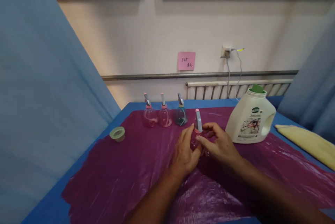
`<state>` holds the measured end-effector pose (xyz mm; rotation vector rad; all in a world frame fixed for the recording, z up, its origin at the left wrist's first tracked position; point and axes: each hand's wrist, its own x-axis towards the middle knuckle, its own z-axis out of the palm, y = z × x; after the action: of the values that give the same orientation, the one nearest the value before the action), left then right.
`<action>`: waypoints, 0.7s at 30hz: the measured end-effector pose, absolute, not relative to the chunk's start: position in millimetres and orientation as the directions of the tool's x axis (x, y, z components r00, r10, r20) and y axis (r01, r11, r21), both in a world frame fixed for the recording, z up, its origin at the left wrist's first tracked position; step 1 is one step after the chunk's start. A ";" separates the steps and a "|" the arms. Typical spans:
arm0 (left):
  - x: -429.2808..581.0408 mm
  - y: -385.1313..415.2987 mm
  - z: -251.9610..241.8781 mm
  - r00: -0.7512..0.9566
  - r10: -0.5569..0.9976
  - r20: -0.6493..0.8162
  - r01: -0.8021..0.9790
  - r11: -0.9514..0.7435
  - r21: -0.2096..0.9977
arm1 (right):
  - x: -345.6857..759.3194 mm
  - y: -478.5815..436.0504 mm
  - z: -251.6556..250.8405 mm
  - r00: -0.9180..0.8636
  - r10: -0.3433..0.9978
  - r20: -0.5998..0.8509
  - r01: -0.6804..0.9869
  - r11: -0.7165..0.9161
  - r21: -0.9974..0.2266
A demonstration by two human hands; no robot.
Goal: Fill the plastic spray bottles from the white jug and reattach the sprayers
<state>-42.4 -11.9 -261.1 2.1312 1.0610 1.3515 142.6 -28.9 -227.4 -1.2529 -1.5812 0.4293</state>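
Note:
A pink spray bottle [198, 122] with a grey trigger head stands upright on the purple plastic sheet [125, 175], between my two hands. My left hand [184, 150] is wrapped round the left side of its body. At the neck, just under the spray head, the fingers of my right hand [220, 145] close on the pink collar. Most of the bottle's body is hidden behind my fingers. Behind it stand two more pink spray bottles [165, 117] and a blue one [181, 115], each with some liquid at the bottom.
A large white jug [248, 122] with a green piece in its mouth stands to the right, beside a folded yellow cloth [309, 142]. To the left sits a small green-rimmed cup [117, 134]. Blue curtains [39, 87] hang at both sides; a wall with a socket [225, 52] is behind.

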 end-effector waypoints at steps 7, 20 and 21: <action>-42.7 -11.8 -260.0 0.261 0.794 0.548 0.322 -0.607 0.727 | 142.9 -9.8 -196.4 -0.028 0.905 0.425 0.580 0.361 -0.731; -51.5 -19.3 -248.1 0.337 0.795 0.504 0.221 -0.587 0.779 | 133.3 -14.5 -222.4 0.042 0.846 0.531 0.491 0.446 -0.749; -51.9 -18.9 -249.7 0.335 0.798 0.501 0.232 -0.586 0.777 | 131.9 -15.8 -223.7 0.037 0.837 0.547 0.502 0.458 -0.734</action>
<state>-51.9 -18.9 -249.7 2.0105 0.8992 1.2349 131.9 -15.8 -223.7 -1.1867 -1.6174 0.3838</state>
